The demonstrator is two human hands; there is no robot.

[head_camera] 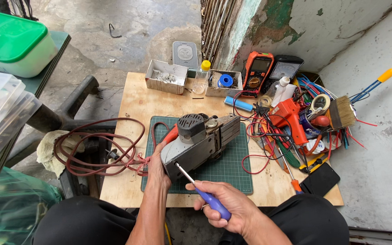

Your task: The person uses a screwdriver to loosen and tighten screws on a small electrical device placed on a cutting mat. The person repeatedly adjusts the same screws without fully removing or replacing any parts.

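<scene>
Right now I see my left hand (pixel 158 164) clamped around the near left end of a power tool (pixel 200 141), probably an electric planer, though from this angle I cannot be sure. It lies on a green cutting mat (pixel 230 170) ruled with a fine grid, and the mat sits on a pale plywood board (pixel 134 102). The tool's body is dull grey cast metal, blocky and slab-sided, topped with a rounded black plastic housing with ribbed vents; an orange-red grip shows under my fingers. Its long axis runs diagonally, from the near left by my wrist up toward the far right.

My right hand (pixel 225 206) is curled around a screwdriver (pixel 203 190) with a smooth blue-violet plastic handle. The thin bright steel shaft slants up and left, its tip touching the near end face of the tool.

A reddish-brown rubbery cord (pixel 96 149) lies in loose loops off the left edge of the board. At the far right sits a tangled heap: an orange glue gun (pixel 289 115), a flat bristle brush (pixel 342 112), red wires, and an orange-cased multimeter (pixel 257 72) leaning against the flaking wall.
</scene>
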